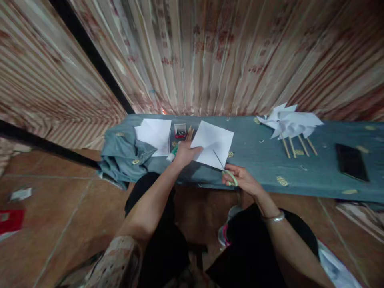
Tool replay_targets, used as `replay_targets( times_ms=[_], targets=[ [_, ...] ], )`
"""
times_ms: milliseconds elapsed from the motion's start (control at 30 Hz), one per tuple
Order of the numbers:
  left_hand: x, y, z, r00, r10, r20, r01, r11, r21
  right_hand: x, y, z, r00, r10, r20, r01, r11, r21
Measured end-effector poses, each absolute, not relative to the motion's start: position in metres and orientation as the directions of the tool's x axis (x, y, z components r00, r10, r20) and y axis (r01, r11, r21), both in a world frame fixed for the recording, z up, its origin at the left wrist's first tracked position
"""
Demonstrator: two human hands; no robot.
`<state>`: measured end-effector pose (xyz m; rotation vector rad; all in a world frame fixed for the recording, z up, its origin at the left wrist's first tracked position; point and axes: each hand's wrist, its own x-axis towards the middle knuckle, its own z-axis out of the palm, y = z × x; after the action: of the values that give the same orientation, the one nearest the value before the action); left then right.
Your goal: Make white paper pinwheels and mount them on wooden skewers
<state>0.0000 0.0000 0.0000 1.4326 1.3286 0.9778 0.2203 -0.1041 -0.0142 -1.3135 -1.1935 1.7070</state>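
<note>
A square sheet of white paper [213,140] is held just over the cloth-covered bench, tilted a little. My left hand [184,154] grips its left edge, thumb on top. My right hand [240,179] is closed around the light green handles of a pair of scissors [230,179]. The blades lie at the paper's lower right corner and point toward its middle. Beside my left hand are several thin wooden sticks [189,134], a small red and white box [180,131] of tiny pieces, and a green and white tube [173,153], partly hidden.
More white sheets [159,134] lie at the bench's left end. Several paper pinwheels [291,122] on wooden sticks rest to the right, with a black phone [351,162] farther right. A striped curtain [210,60] hangs behind the blue-grey cloth [249,150]. Dark poles [93,56] stand at left.
</note>
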Motion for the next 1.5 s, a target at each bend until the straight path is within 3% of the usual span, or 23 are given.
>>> replay_targets(
  times_ms=[867, 1500],
  targets=[
    [0.001, 0.000, -0.005, 0.141, 0.990, -0.028, 0.161, 0.005, 0.987, 0.224, -0.107, -0.009, -0.356, 0.875, -0.327, 0.067, -0.325, -0.943],
    [-0.001, -0.003, -0.006, 0.150, 0.989, -0.005, 0.219, -0.028, 0.975, 0.222, -0.107, -0.007, -0.372, 0.877, -0.304, 0.081, -0.295, -0.952]
  ],
)
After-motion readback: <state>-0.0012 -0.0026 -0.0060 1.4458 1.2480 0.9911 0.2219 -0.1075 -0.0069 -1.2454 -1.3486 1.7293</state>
